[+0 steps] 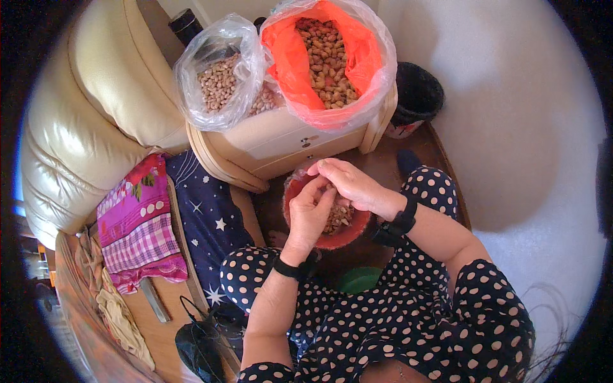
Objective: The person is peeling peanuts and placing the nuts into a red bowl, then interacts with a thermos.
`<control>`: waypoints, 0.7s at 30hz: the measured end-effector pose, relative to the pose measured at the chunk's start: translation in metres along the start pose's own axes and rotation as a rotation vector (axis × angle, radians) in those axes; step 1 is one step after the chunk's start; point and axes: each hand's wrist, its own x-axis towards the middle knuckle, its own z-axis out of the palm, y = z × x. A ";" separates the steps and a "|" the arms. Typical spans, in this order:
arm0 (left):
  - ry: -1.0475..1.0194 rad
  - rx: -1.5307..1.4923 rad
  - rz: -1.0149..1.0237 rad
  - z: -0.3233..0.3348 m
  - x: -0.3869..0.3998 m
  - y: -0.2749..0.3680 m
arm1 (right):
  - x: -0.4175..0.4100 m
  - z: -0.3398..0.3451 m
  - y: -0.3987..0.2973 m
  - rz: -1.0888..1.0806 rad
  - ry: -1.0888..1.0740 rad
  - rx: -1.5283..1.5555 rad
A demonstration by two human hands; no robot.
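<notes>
Above a red basin (335, 243) that holds peanut shells (339, 220), my two hands meet. The fingers of my left hand (309, 210) are pinched together over the basin, touching my right hand (352, 184); something small may be between them, but it is too hidden to tell. My right hand is partly curled, palm down to the side, its fingertips beyond the left ones. On a cream cabinet beyond stand a clear plastic bag of shelled peanuts (218, 86) and a larger red and clear bag of unshelled peanuts (330, 67).
The cream cabinet (287, 143) stands just past the basin. A black bucket (416, 95) is to its right, by the wall. A green bowl (360, 279) lies near my lap. At left are a leather sofa (96, 95), folded purple cloth (143, 234) and a black bag (201, 344).
</notes>
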 end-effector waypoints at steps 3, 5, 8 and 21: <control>0.024 -0.251 0.017 -0.002 0.001 -0.008 | -0.006 0.004 -0.016 0.141 -0.066 0.100; 0.041 -0.485 -0.059 -0.004 0.003 -0.015 | -0.007 0.007 -0.020 0.253 -0.081 0.226; 0.023 -0.748 -0.105 -0.012 0.008 -0.018 | -0.009 0.002 -0.023 0.293 -0.103 0.230; 0.084 -0.556 0.007 -0.013 0.004 -0.010 | -0.013 -0.003 -0.022 0.255 -0.232 0.365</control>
